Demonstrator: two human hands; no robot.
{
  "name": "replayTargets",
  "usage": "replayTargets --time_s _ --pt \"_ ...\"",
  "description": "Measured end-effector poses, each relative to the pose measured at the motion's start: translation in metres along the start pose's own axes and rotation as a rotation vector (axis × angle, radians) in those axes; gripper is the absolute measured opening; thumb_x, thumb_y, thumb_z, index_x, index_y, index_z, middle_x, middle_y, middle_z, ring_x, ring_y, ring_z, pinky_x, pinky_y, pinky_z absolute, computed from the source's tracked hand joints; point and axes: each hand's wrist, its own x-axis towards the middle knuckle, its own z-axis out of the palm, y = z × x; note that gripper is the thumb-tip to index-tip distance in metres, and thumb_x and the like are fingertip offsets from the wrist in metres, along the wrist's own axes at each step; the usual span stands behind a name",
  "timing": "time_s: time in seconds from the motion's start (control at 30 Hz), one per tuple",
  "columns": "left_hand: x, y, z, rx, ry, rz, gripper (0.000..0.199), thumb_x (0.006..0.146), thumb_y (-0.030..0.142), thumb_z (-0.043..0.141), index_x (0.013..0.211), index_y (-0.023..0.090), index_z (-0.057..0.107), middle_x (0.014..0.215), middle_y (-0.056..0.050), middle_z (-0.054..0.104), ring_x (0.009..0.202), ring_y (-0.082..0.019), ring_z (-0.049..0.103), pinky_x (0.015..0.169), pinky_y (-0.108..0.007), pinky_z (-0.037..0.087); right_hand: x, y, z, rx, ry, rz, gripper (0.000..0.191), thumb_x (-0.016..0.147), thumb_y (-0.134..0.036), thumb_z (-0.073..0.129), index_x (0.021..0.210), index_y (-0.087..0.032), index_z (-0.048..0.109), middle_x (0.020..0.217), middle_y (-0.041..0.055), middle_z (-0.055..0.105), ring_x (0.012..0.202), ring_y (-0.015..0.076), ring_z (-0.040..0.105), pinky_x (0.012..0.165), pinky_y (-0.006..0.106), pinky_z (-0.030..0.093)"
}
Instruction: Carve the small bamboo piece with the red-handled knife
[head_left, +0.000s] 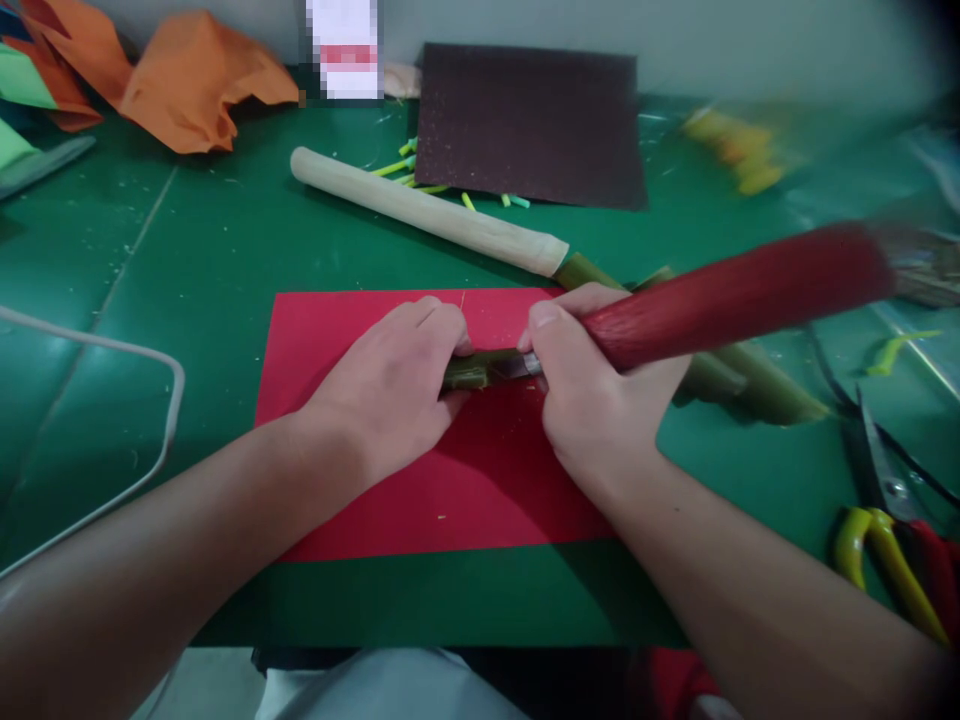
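Observation:
My left hand (397,370) is closed around a short green bamboo-like stalk (469,375), holding it above a red sheet (360,520) on the table. My right hand (600,390) grips a knife with a thick red handle (735,295), which slants up to the right. Its metal blade (527,364) shows just past my fingers, against or very close to the stalk's right end. The two hands are a short gap apart. Parts of the stalk and blade are hidden by my fingers, and the handle's far end is blurred.
Behind the hands lies a pale rod (427,210). More green stalks (765,385) are to the right, with yellow-handled scissors (874,530) nearer me. A dark sheet (529,125) covers thin green pieces at the back. Orange material (195,85) is at far left, a white cable (176,390) below.

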Motion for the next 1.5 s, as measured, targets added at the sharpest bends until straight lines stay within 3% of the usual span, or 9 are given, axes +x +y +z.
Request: replayTargets --time_s 0.47,0.7,1.0,1.5 --pt "0.001 0.0005 0.0005 0.02 0.0 -0.002 0.011 0.08 0.016 0.064 0.086 0.02 0.055 0.088 -0.004 0.06 0.079 -0.019 0.055 0.064 -0.033 0.043 -0.0024 -0.0008 0.0012 -0.028 -0.016 -0.037 0.023 0.078 -0.017 0.064 0.059 -0.026 0.055 0.059 -0.0021 0.059 0.055 0.0145 0.057 0.056 0.031 0.051" --pt "0.0008 0.0003 0.0006 0.016 0.018 0.006 0.013 0.079 0.016 0.065 0.085 0.02 0.054 0.089 -0.003 0.06 0.082 -0.02 0.057 0.068 -0.034 0.046 -0.0033 -0.0003 0.0013 -0.067 -0.024 -0.053 0.022 0.078 -0.021 0.066 0.06 -0.027 0.055 0.061 -0.0019 0.063 0.055 0.0149 0.059 0.055 0.031 0.051" --pt "0.0022 0.0023 -0.0017 0.02 0.014 -0.031 0.015 0.079 0.018 0.066 0.081 0.02 0.052 0.083 -0.002 0.059 0.074 -0.018 0.055 0.064 -0.032 0.044 -0.0044 -0.008 0.0011 0.016 -0.123 -0.131 0.023 0.079 -0.014 0.065 0.062 -0.027 0.057 0.06 -0.003 0.064 0.055 0.0145 0.062 0.057 0.031 0.052" --pt "0.001 -0.0041 -0.0028 -0.051 0.016 0.045 0.015 0.076 0.018 0.067 0.086 0.019 0.057 0.086 -0.002 0.059 0.076 -0.018 0.055 0.063 -0.031 0.042 -0.0005 -0.0014 -0.0029 -0.015 -0.086 -0.052 0.022 0.08 -0.015 0.065 0.061 -0.025 0.057 0.06 -0.0026 0.06 0.054 0.0132 0.059 0.054 0.029 0.05"
